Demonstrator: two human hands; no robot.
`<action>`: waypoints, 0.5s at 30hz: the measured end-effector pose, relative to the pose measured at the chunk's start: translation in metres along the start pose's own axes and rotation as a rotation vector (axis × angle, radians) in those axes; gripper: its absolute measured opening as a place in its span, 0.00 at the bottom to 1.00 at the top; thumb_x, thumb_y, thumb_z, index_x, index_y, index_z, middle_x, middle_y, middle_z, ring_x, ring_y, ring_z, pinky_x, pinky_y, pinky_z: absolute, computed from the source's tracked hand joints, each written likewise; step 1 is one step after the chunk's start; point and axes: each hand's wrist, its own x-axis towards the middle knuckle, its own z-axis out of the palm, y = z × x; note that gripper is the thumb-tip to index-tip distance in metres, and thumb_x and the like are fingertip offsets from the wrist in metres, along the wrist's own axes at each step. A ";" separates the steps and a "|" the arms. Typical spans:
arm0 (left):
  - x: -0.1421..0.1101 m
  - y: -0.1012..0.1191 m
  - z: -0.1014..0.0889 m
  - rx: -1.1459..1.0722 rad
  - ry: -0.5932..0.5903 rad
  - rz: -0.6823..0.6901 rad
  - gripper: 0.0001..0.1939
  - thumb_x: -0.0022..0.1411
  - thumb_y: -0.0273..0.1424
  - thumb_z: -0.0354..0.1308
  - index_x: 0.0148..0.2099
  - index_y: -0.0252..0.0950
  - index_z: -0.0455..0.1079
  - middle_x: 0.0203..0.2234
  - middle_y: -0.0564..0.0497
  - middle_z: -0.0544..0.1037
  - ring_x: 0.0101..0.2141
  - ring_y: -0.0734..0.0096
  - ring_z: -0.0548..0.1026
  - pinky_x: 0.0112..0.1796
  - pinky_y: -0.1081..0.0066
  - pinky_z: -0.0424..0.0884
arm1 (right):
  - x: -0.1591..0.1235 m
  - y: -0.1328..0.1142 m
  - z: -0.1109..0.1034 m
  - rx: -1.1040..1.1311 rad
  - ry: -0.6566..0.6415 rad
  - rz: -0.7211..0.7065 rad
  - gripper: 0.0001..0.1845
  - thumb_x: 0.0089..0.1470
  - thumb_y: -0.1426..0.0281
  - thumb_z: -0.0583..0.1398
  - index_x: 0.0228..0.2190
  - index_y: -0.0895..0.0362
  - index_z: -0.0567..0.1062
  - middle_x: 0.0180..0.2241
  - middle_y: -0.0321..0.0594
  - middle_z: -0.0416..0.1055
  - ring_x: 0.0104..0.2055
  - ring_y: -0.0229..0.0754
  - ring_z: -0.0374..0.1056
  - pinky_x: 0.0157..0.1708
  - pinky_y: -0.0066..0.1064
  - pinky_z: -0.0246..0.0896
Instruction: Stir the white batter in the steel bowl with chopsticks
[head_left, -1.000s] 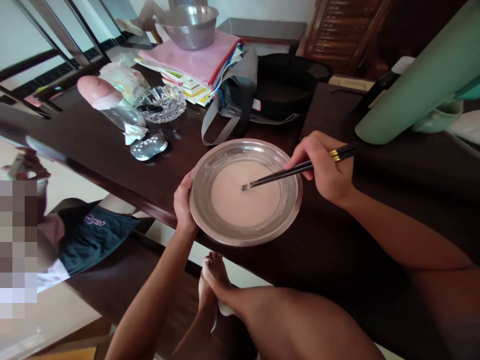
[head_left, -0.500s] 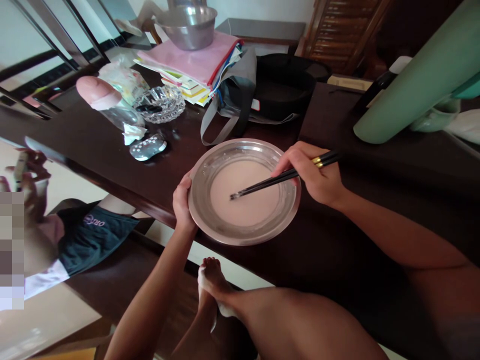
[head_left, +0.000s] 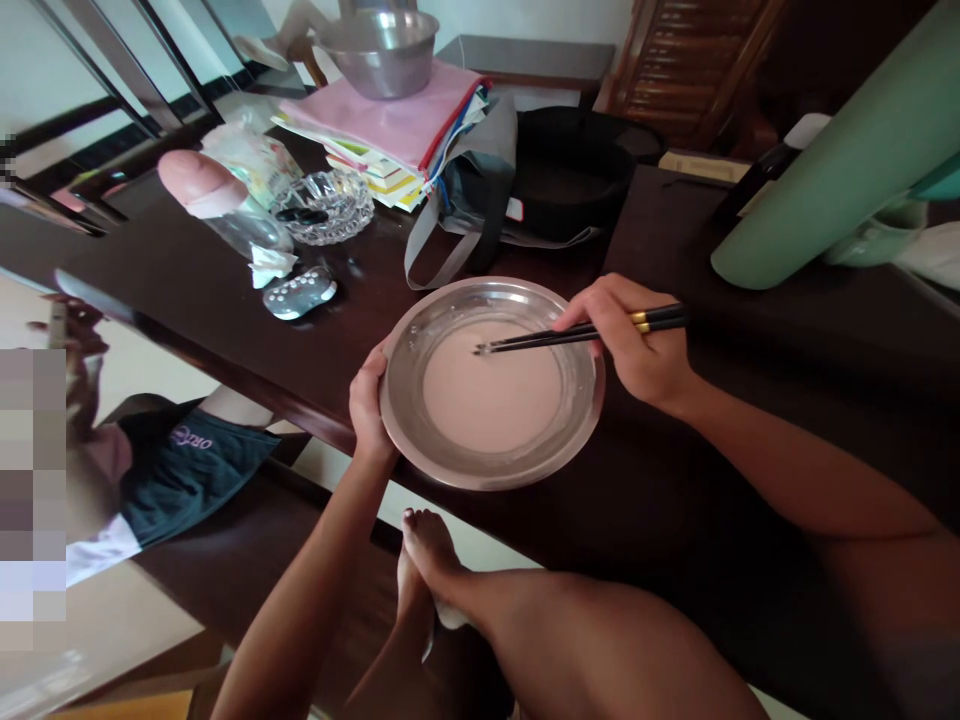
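A round steel plate [head_left: 577, 430] holding pale pinkish liquid [head_left: 491, 390] sits at the near edge of a dark wooden table [head_left: 675, 480]. My left hand [head_left: 367, 405] grips the plate's left rim, fingers closed on it. My right hand [head_left: 637, 340] is closed on a pair of black chopsticks [head_left: 570, 335] with gold bands, held nearly level. Their tips touch the liquid at the upper middle of the plate.
Behind the plate lie a grey-strapped black bag [head_left: 555, 180], stacked folders [head_left: 390, 130] under a steel bowl [head_left: 379, 50], a glass ashtray [head_left: 322, 205], a clear bottle [head_left: 225, 205] and a remote [head_left: 300, 293]. A green roll [head_left: 840, 160] leans at right. Another person sits at left.
The chopstick tips have swept from the plate's lower left middle up to its upper middle, and my right hand rose slightly. My left hand has kept its hold on the rim.
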 end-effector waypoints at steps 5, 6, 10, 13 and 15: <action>0.000 0.003 0.002 -0.107 -0.005 -0.005 0.23 0.60 0.46 0.52 0.48 0.38 0.77 0.45 0.48 0.82 0.50 0.56 0.77 0.52 0.64 0.71 | -0.002 0.001 0.001 0.127 0.026 0.070 0.20 0.67 0.59 0.54 0.28 0.53 0.79 0.24 0.35 0.76 0.18 0.32 0.61 0.17 0.28 0.53; 0.000 0.004 0.003 -0.105 -0.003 0.001 0.22 0.60 0.45 0.52 0.48 0.39 0.77 0.45 0.49 0.82 0.50 0.56 0.77 0.52 0.64 0.70 | -0.002 0.001 0.001 0.109 -0.042 0.075 0.21 0.66 0.58 0.54 0.29 0.54 0.79 0.25 0.35 0.77 0.20 0.33 0.64 0.19 0.28 0.57; 0.000 0.006 0.003 -0.084 0.010 0.015 0.21 0.60 0.44 0.52 0.46 0.38 0.77 0.45 0.48 0.82 0.50 0.55 0.77 0.53 0.62 0.69 | 0.001 0.000 -0.001 0.001 -0.057 0.033 0.20 0.66 0.59 0.55 0.29 0.55 0.81 0.29 0.36 0.78 0.21 0.31 0.64 0.23 0.28 0.60; 0.000 0.006 0.003 -0.098 0.041 0.015 0.21 0.61 0.44 0.52 0.46 0.38 0.78 0.46 0.48 0.82 0.51 0.55 0.76 0.55 0.62 0.68 | 0.003 -0.001 -0.004 0.107 0.052 0.091 0.22 0.66 0.58 0.55 0.27 0.56 0.79 0.22 0.35 0.75 0.17 0.31 0.61 0.17 0.26 0.53; 0.000 0.006 0.003 -0.104 0.034 -0.002 0.21 0.60 0.44 0.53 0.46 0.38 0.78 0.46 0.48 0.82 0.52 0.55 0.76 0.55 0.62 0.68 | 0.004 -0.001 -0.003 0.180 0.032 0.139 0.21 0.65 0.57 0.56 0.28 0.56 0.79 0.19 0.34 0.73 0.17 0.32 0.62 0.16 0.25 0.54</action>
